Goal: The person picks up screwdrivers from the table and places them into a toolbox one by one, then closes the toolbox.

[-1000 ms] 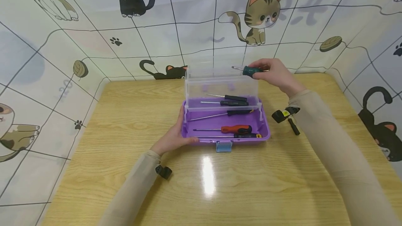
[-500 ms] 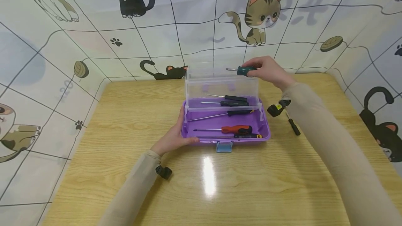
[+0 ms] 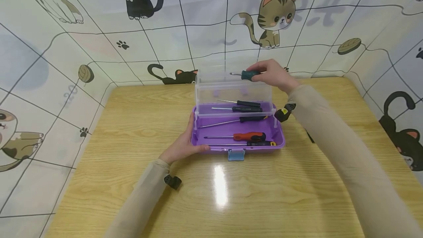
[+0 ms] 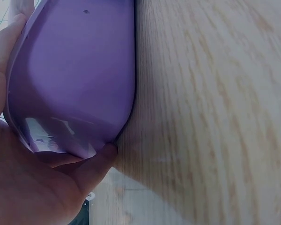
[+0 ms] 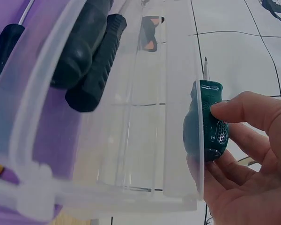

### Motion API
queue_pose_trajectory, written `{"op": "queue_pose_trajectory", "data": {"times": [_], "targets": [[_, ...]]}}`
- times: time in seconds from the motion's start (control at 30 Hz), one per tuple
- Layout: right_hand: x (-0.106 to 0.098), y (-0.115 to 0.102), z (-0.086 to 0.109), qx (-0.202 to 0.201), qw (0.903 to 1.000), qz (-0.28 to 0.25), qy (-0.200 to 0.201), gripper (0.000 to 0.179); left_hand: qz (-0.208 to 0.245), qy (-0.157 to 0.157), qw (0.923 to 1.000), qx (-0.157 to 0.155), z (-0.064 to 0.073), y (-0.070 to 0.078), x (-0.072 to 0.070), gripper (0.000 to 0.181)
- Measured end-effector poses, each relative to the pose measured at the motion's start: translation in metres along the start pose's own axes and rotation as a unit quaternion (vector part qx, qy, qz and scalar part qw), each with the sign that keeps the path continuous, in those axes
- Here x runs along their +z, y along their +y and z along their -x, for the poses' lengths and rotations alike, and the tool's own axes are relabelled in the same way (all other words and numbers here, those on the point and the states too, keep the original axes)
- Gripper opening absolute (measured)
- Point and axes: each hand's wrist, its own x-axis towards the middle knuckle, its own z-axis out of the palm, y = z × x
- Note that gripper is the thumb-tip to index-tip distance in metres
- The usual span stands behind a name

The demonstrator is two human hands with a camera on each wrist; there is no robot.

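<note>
A purple toolbox (image 3: 238, 129) stands with its clear lid (image 3: 234, 98) raised. My left hand (image 3: 181, 148) grips the box's left end, the thumb along its front edge; the left wrist view shows the purple wall (image 4: 79, 61) between thumb and fingers. My right hand (image 3: 274, 75) pinches a stubby green screwdriver (image 3: 250, 75) above the back of the lid, its short tip pointing left. In the right wrist view the green handle (image 5: 210, 122) lies partly behind the clear plastic. Inside the box lie a red screwdriver (image 3: 249, 136) and several black-handled screwdrivers (image 3: 251, 118).
A black-handled tool (image 3: 310, 137) lies on the wooden table (image 3: 142, 120) to the right, mostly hidden by my right sleeve (image 3: 343, 150). Behind the table rises a wall (image 3: 205, 39) printed with cats. A blue latch (image 3: 236, 155) hangs from the box's front.
My right hand has moved left with the green screwdriver, along the back of the raised lid. Its sleeve now covers more of the black-handled tool. My left hand has stayed put.
</note>
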Motion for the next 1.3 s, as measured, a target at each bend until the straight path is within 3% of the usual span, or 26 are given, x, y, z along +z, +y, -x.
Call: {"op": "queue_pose_trajectory", "data": {"times": [0.2,0.73,1.3], "targets": [[0.009,-0.001,-0.003,-0.007,0.9999,-0.005,-0.008,0.035,-0.002,-0.001,1.0000,0.010,0.000,0.000,0.000,0.119],[0.019,-0.001,-0.012,-0.015,0.9998,-0.006,-0.010,0.035,-0.010,-0.001,1.0000,-0.002,0.000,0.001,0.000,0.119],[0.006,0.008,0.009,-0.021,0.9972,-0.043,0.057,0.034,0.000,0.000,1.0000,-0.010,0.001,-0.001,0.001,0.119]]}}
